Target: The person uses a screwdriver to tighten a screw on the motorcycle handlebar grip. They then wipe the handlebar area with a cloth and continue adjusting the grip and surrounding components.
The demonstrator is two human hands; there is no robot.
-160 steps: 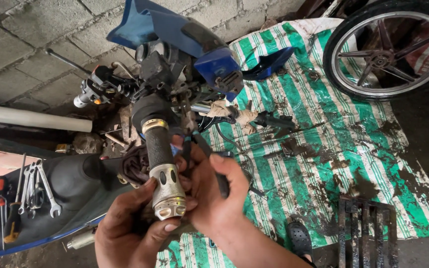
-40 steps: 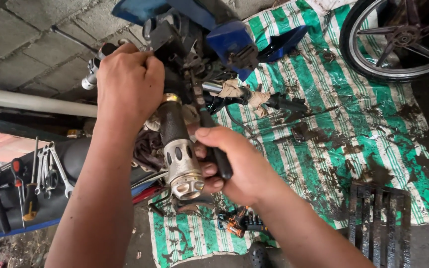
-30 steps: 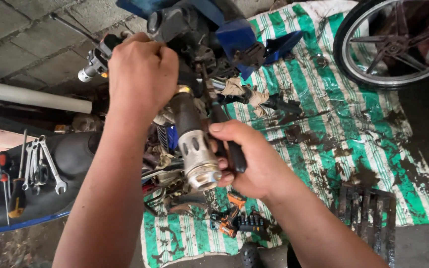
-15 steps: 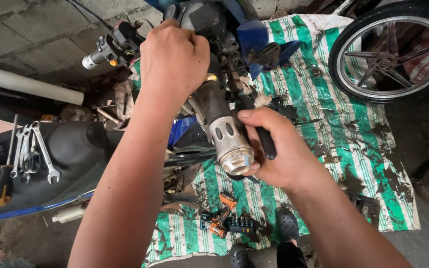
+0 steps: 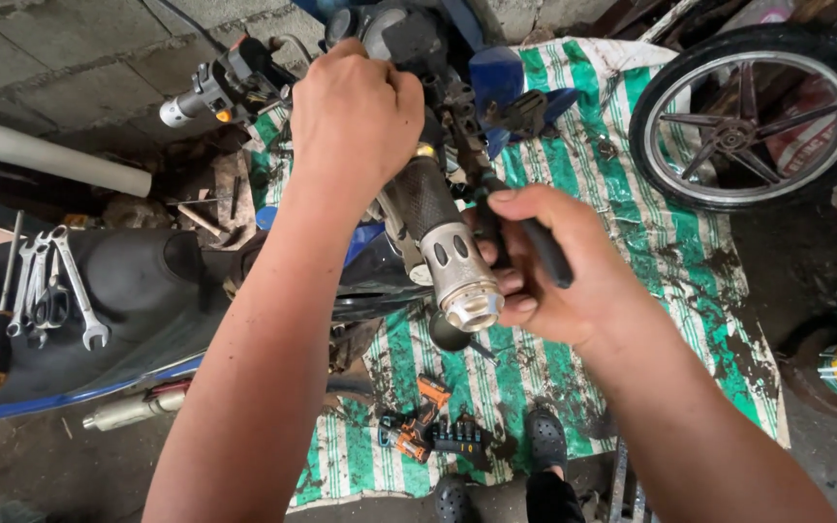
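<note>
The stiff, heavy black-rubber handlebar grip with silver metal end is being steadied by the right hand clamped on its black brake lever, while the left hand is being closed on the bar above.

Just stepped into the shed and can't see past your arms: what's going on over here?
A person is working on a motorbike's handlebar. The left hand is clamped over the middle of the bars, while the right hand grips the black brake lever beside the handlebar grip with its silver end. Under the bike lies a dirty green-striped sheet with a small bit set on it. Wrenches rest on the black seat, and a loose wheel lies at the far right.
</note>
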